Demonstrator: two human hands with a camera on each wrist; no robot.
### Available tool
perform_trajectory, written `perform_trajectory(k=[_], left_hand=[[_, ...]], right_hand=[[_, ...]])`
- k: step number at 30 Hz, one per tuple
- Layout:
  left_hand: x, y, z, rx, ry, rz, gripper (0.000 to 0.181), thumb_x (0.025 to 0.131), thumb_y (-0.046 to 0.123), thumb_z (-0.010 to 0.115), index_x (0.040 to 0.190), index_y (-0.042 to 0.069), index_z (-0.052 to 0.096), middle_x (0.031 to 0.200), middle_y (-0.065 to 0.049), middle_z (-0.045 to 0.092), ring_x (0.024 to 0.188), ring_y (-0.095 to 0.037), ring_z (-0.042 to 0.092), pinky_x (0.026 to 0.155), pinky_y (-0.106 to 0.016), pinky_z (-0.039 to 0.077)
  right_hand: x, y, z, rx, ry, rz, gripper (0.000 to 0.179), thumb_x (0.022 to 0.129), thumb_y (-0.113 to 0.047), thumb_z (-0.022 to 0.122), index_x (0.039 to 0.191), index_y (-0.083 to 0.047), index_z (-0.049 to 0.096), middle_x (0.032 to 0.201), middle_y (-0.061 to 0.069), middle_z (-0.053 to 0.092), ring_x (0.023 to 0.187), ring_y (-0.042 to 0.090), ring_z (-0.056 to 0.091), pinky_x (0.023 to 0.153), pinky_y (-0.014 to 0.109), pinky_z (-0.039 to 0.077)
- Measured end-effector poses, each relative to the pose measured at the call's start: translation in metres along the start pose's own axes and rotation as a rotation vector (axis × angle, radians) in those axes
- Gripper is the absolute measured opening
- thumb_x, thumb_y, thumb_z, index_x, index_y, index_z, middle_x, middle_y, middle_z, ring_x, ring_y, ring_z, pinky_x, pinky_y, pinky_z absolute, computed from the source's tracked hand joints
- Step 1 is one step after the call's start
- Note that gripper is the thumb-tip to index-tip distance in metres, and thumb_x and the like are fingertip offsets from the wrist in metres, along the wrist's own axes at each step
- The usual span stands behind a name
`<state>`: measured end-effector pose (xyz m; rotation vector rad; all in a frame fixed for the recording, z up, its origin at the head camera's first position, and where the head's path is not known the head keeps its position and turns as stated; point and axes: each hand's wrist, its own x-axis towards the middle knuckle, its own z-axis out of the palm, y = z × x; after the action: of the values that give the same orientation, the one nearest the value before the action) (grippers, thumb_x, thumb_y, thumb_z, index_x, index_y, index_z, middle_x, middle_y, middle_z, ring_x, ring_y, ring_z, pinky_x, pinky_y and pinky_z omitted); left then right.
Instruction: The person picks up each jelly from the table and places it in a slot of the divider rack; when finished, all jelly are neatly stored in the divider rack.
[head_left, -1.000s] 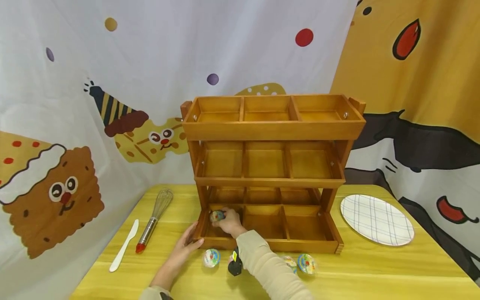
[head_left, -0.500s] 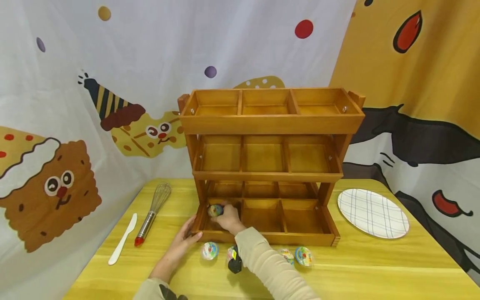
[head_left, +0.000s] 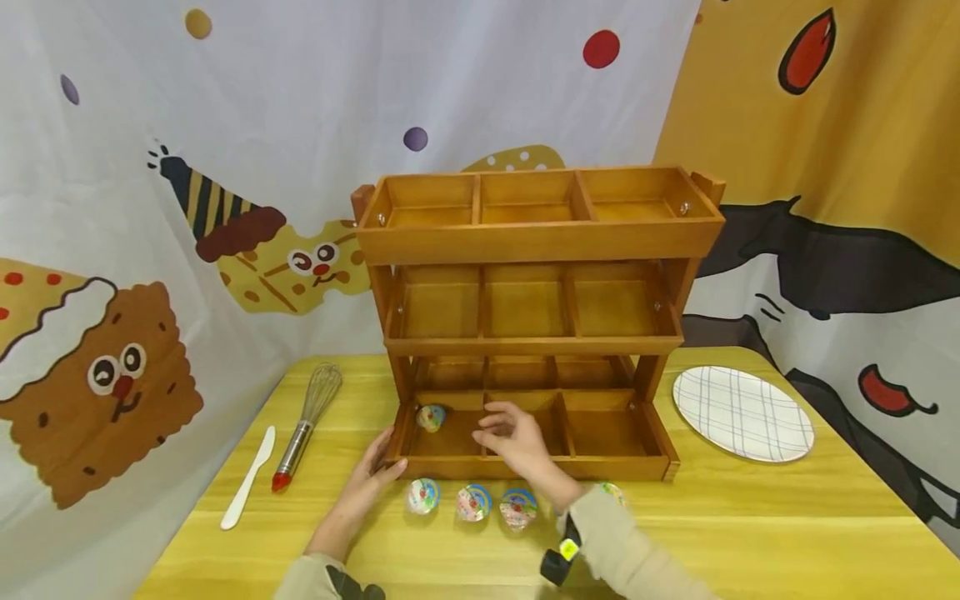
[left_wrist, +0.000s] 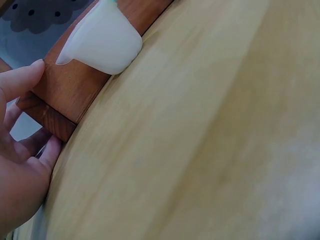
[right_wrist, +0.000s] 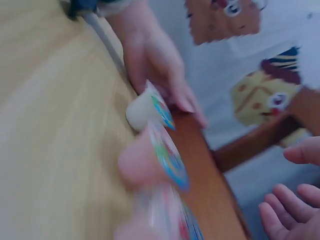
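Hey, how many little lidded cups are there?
5 visible: one cup in the rack, bottom left; four cups on the table in front, the rightmost partly behind the right sleeve, which may hide more.

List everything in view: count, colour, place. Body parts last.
Rack: 1, brown, middle of table
Cup: 1, patterned lid, rack's lowest front row, left compartment
Front cups: 4 visible, patterned lids, white or pink bodies where seen, on table before rack; rightmost mostly behind sleeve, maybe hiding more
Whisk: 1, silver with red end, left of rack
Knife: 1, white, left of whisk
Plate: 1, white with dark grid lines, right of rack
Table: 1, yellow, under everything
Backdrop: white and orange cartoon print, behind
Sleeves: 2, beige, both arms
Left hand: 1, bare, at rack's front left corner
Right hand: 1, bare, over rack's lowest front row
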<state>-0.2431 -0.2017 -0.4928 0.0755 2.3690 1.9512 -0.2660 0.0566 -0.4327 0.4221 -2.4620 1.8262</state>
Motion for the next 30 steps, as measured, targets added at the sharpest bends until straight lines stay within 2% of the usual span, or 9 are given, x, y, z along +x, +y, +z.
perform_trajectory(k=[5,7,11,13,16,19,21,26,30], left_hand=[[0.001,-0.002,-0.005,-0.005,0.026,-0.010,0.069,0.084,0.029,0.058,0.141,0.025,0.019,0.146,-0.017,0.020,0.132,-0.040,0.020,0.104,-0.057,0.023],[0.000,-0.001,-0.007,-0.007,0.026,-0.012,0.069,0.085,0.029,0.058,0.141,0.025,0.018,0.146,-0.017,0.019,0.132,-0.040,0.020,0.104,-0.057,0.023],[-0.002,0.002,-0.008,0.000,0.016,-0.023,0.070,0.085,0.032,0.057,0.142,0.026,0.017,0.148,-0.016,0.016,0.133,-0.039,0.017,0.105,-0.057,0.022],[-0.002,0.005,-0.008,0.005,0.017,-0.024,0.070,0.085,0.032,0.057,0.142,0.025,0.016,0.148,-0.016,0.015,0.133,-0.038,0.018,0.105,-0.056,0.022],[0.000,0.007,-0.007,0.005,0.017,-0.022,0.071,0.085,0.031,0.057,0.142,0.024,0.016,0.148,-0.015,0.016,0.134,-0.037,0.018,0.106,-0.054,0.021],[0.001,0.010,-0.006,0.002,0.007,-0.011,0.071,0.085,0.030,0.057,0.142,0.023,0.016,0.148,-0.014,0.016,0.134,-0.036,0.016,0.107,-0.054,0.020],[0.002,0.010,-0.005,0.000,0.001,-0.008,0.071,0.086,0.029,0.056,0.142,0.022,0.015,0.148,-0.014,0.015,0.135,-0.036,0.015,0.108,-0.054,0.018],[0.001,0.008,-0.002,0.003,-0.005,-0.022,0.071,0.085,0.029,0.057,0.142,0.022,0.016,0.148,-0.015,0.016,0.135,-0.036,0.016,0.108,-0.054,0.019],[0.002,0.006,0.002,0.013,-0.015,-0.028,0.071,0.085,0.032,0.057,0.142,0.023,0.016,0.147,-0.016,0.018,0.133,-0.038,0.019,0.106,-0.055,0.022]], right_hand=[[-0.033,0.016,-0.074,-0.027,-0.029,-0.113,0.032,0.077,-0.014,0.067,0.106,-0.002,0.057,0.092,0.017,0.066,0.078,0.009,0.062,0.070,0.021,0.051],[-0.043,0.024,-0.103,-0.056,-0.002,-0.136,0.027,0.078,-0.012,0.066,0.100,0.002,0.059,0.086,0.012,0.068,0.074,0.006,0.063,0.068,0.020,0.052],[-0.065,0.039,-0.152,-0.051,0.031,-0.037,0.025,0.081,-0.011,0.063,0.096,0.008,0.060,0.083,0.000,0.069,0.072,0.007,0.064,0.065,0.026,0.054],[-0.075,0.046,-0.165,-0.034,-0.004,0.037,0.029,0.082,-0.014,0.062,0.099,0.010,0.058,0.088,0.002,0.068,0.075,0.008,0.064,0.067,0.028,0.054],[-0.089,0.057,-0.172,-0.022,-0.105,0.062,0.037,0.083,-0.015,0.060,0.108,0.011,0.053,0.099,0.016,0.064,0.082,0.008,0.063,0.070,0.030,0.054],[-0.098,0.068,-0.166,-0.012,-0.174,0.007,0.045,0.081,-0.012,0.062,0.118,0.010,0.046,0.108,0.027,0.056,0.090,0.007,0.060,0.075,0.025,0.052],[-0.100,0.073,-0.158,0.002,-0.175,-0.028,0.050,0.079,-0.010,0.064,0.121,0.009,0.045,0.114,0.030,0.052,0.096,0.004,0.058,0.080,0.020,0.050],[-0.098,0.078,-0.141,0.026,-0.160,-0.013,0.056,0.074,-0.012,0.069,0.122,0.006,0.046,0.121,0.029,0.049,0.100,-0.002,0.054,0.085,0.013,0.043],[-0.099,0.078,-0.140,0.034,-0.215,0.048,0.058,0.074,-0.012,0.069,0.122,0.007,0.044,0.116,0.026,0.052,0.092,0.002,0.058,0.081,0.014,0.045]])
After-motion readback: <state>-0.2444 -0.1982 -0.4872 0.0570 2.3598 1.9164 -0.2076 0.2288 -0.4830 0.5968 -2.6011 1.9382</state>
